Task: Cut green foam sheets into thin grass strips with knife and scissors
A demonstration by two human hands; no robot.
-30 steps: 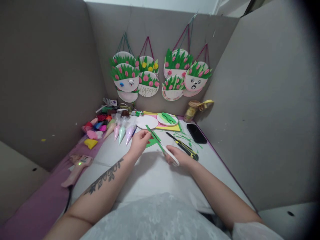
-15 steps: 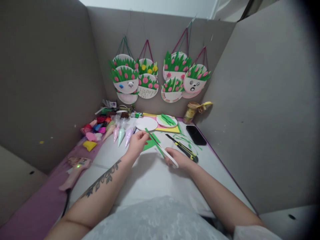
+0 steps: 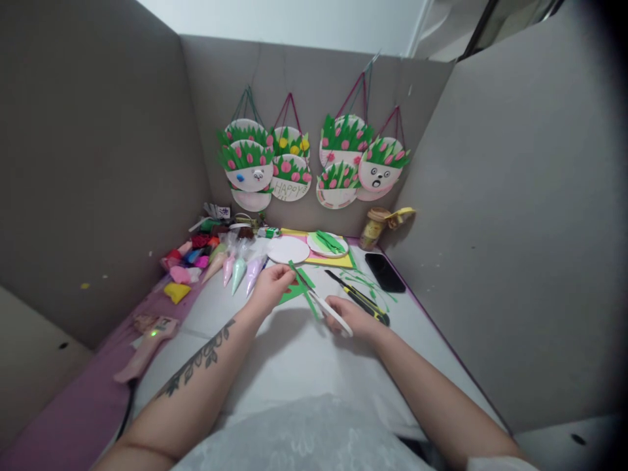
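Note:
My left hand [image 3: 275, 285] pinches a narrow green paper strip [image 3: 311, 301] above the table. White-handled scissors [image 3: 334, 315] are in my right hand [image 3: 349, 316], their blades reaching toward the left fingertips and along the strip. Beneath the left hand lies a green paper sheet [image 3: 290, 296], partly covered by it. Just right of my right hand a black and yellow utility knife [image 3: 362, 299] rests on the table. Beyond the hands are a bare white paper plate [image 3: 287, 250] and a second plate [image 3: 346, 246] that bears cut green strips [image 3: 330, 242].
Several bags of coloured clay [image 3: 238, 275] lie at left, near a pink glue gun [image 3: 150, 347] with a lit green light. A phone [image 3: 384, 272], a lidded cup [image 3: 373, 227] and green scraps [image 3: 366, 281] are at right. Decorated plates [image 3: 249, 167] hang on the grey partition.
The view has tilted up slightly, so everything sits a little lower. The green strip now hangs lower beside the scissor blades; both hands keep their holds.

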